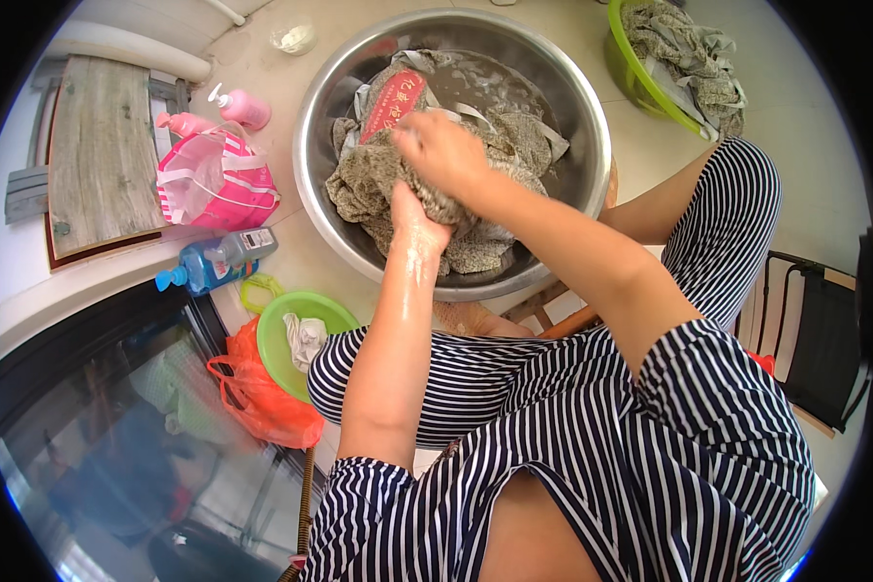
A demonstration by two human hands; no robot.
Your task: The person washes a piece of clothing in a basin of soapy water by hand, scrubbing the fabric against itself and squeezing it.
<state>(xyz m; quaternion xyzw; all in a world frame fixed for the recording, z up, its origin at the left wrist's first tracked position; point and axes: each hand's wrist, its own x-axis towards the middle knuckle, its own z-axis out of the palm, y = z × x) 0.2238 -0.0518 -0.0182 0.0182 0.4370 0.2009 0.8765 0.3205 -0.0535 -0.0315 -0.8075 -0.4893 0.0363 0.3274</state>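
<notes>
A large metal basin (312, 194) holds murky, foamy water and wet grey-brown patterned cloth (367, 177). Part of the cloth carries a red printed patch (398, 102). My left hand (420, 223) grips a bunched part of it from the near side, the forearm wet and shiny. Just above, my right hand (443, 152) is curled closed over the same bundle, knuckles up. The fingertips of both hands are largely hidden in the folds. Pale strips of cloth lie at the water's surface.
Left of the basin stand a pink bag (252, 184), a pink pump bottle (244, 109) and a blue bottle (204, 267). A green bowl (279, 344) with white cloth sits by my left knee, beside an orange plastic bag (252, 388). A green tub (640, 87) of patterned cloth stands far right.
</notes>
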